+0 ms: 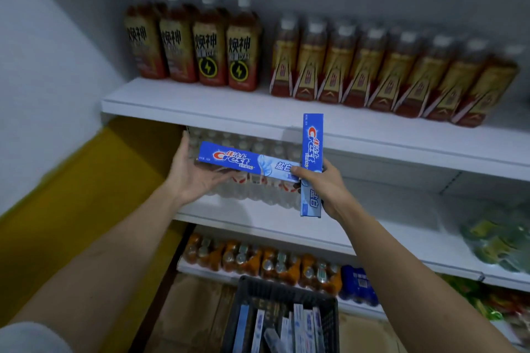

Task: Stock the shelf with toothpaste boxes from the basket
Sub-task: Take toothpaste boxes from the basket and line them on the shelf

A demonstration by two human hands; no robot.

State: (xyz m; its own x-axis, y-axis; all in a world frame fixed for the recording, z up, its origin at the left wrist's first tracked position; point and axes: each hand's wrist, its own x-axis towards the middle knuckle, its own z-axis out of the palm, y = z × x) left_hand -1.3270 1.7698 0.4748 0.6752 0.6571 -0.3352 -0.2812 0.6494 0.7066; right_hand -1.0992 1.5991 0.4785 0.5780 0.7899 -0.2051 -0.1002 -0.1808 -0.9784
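Left hand (192,172) is cupping the underside of a horizontal toothpaste box (243,160), palm up, fingers curled under its left end and thumb up at the end. Right hand (324,186) is pinching a second, upright toothpaste box (312,149) near its middle, thumb across the front, fingers wrapped behind. The two boxes are meeting at the horizontal one's right end, forming a rough T; whether they are actually touching is not clear.

Both boxes are being held in the air in front of the middle shelf (358,226), level with the lip of the upper shelf (200,109). Neither is resting on a board yet. Step in hand, as a judgement: carry-and-place, two boxes at once, not yet placed.

Middle shelf is carrying shrink-wrapped water bottles (258,189) behind the hands, with bare white board showing to the right of them. Probably the target spot, though that is a guess.

Next move is likely calling for turning the upright box to match the other, then sliding both onto the bare board beside the water pack without knocking it.

Basket (281,295) is sitting low, below the hands, with more toothpaste boxes (286,327) standing in it, so plenty of the job is remaining. Tea bottles (372,66) are lining the upper shelf.
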